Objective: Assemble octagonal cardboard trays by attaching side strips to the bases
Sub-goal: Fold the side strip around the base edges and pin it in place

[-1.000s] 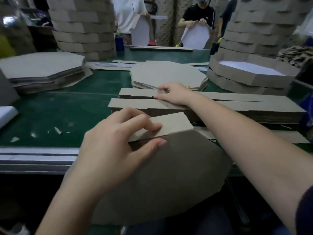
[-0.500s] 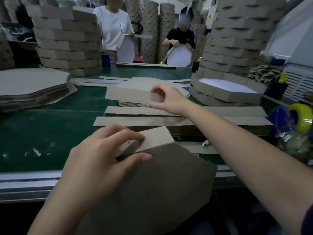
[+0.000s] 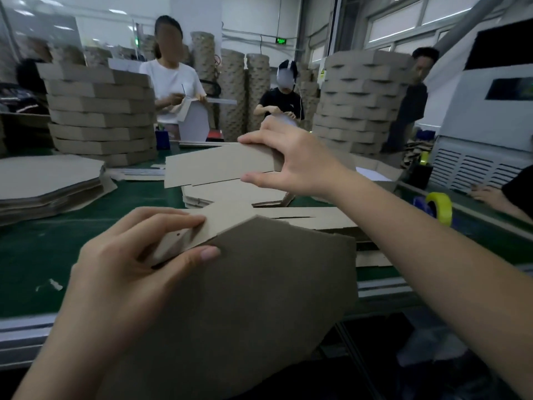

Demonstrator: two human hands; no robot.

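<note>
Two strips in hand, one octagonal base (image 3: 259, 298).
Head view: the left hand (image 3: 135, 264) pinches a strip end (image 3: 199, 233) on the base's upper-left edge; if this pinch weakens, the end may slide off. Thumb under, fingers over. Beyond the base the right hand (image 3: 291, 163), arm stretched, grips a side strip (image 3: 219, 166) above the strip pile (image 3: 302, 217).

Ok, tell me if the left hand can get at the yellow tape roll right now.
Probably not: the left hand grips the base and a strip end, and the right forearm lies between it and the tape roll.
</note>
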